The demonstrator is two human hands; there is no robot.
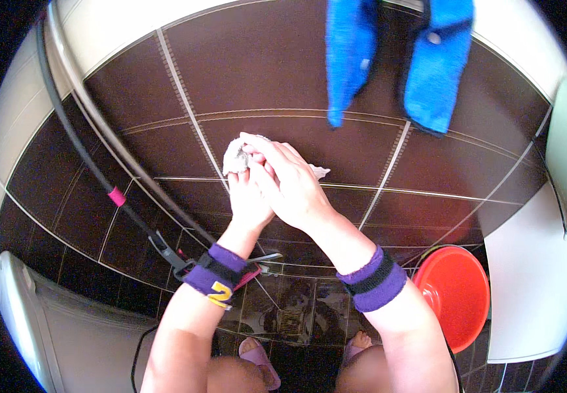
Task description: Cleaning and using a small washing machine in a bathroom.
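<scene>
Both hands meet in front of the brown tiled wall (257,72), around a crumpled white cloth (233,159). My left hand (249,202) is closed on the cloth, its fingers partly covered. Across it lies my right hand (294,188), its fingers bent over the left fingers and the cloth. One corner of the cloth sticks out beyond the right hand. Much of the cloth is hidden under the hands, and I cannot tell whether it touches the wall. Each wrist wears a purple band with a black strip.
Blue towelling pieces (435,72) hang at the upper right. A red basin (460,298) stands at the lower right beside a white panel (539,281). A metal pipe (110,147) and dark hose run down the left. A drain grate (293,321) lies in the floor between my slippers.
</scene>
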